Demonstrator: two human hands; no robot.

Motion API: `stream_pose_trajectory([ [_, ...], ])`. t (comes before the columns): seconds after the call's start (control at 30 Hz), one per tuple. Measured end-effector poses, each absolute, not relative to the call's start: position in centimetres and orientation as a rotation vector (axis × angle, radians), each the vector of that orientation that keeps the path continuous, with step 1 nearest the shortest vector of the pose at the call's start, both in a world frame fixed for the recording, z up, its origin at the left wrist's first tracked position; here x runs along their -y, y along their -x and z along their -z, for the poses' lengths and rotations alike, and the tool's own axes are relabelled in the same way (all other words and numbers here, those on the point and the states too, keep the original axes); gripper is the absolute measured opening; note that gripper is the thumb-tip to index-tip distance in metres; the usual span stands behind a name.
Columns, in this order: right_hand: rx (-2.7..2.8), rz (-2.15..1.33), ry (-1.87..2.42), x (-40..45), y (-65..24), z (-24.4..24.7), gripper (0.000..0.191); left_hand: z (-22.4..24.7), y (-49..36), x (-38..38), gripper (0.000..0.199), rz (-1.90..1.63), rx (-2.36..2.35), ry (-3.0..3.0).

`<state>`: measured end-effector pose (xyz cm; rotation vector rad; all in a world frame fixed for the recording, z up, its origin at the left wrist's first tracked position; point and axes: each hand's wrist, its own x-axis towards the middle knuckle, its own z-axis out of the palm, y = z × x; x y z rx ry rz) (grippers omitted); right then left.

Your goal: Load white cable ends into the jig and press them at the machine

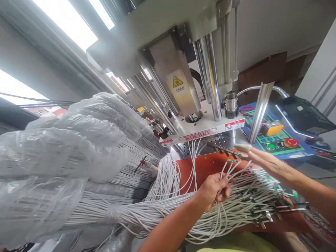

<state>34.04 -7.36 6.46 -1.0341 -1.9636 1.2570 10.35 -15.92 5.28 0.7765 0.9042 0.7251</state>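
My left hand [216,190] is closed around a few white cables [231,171], whose ends fan out above the fingers with small green parts on them. To its right, my right hand [258,157] reaches toward the machine, fingers stretched forward beside a metal strip [225,149] at the press bed; a pale covering shows on a fingertip. Whether the fingers touch the strip is unclear. Beneath both hands lies a large bundle of white cables [236,206] with metal connectors at the right end, on an orange-red surface [183,166].
A press [199,134] with chrome columns and a heat warning label stands ahead. Its control panel [280,140], with a red stop button, is at the right. Plastic-wrapped cable bundles [63,150] pile up on the left. A T-handled clamp [147,166] juts out near the front edge.
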Motion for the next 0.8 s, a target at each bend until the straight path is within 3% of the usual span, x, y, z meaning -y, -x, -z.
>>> stream_pose_trajectory([
  [0.1,1.951,-1.398,0.954,7.4,-32.3,-5.1,0.050,-5.3,-10.7,15.3,0.046,-0.673,-0.937,-0.763],
  [0.3,2.033,-1.078,0.877,8.1,-29.6,-3.3,0.046,-6.2,-11.8,13.4,0.044,-0.700,-0.881,-0.706],
  [0.47,2.048,-1.016,0.908,7.7,-29.5,-3.6,0.046,-6.4,-12.3,12.2,0.038,-0.822,-0.914,-0.709],
  [0.73,2.593,-0.201,1.066,8.9,-33.7,0.7,0.024,-3.3,-10.7,12.6,0.035,-1.052,-1.137,-0.669],
  [0.8,2.607,-0.163,1.115,10.2,-34.8,1.1,0.024,-2.8,-10.6,12.6,0.035,-1.061,-1.170,-0.682],
])
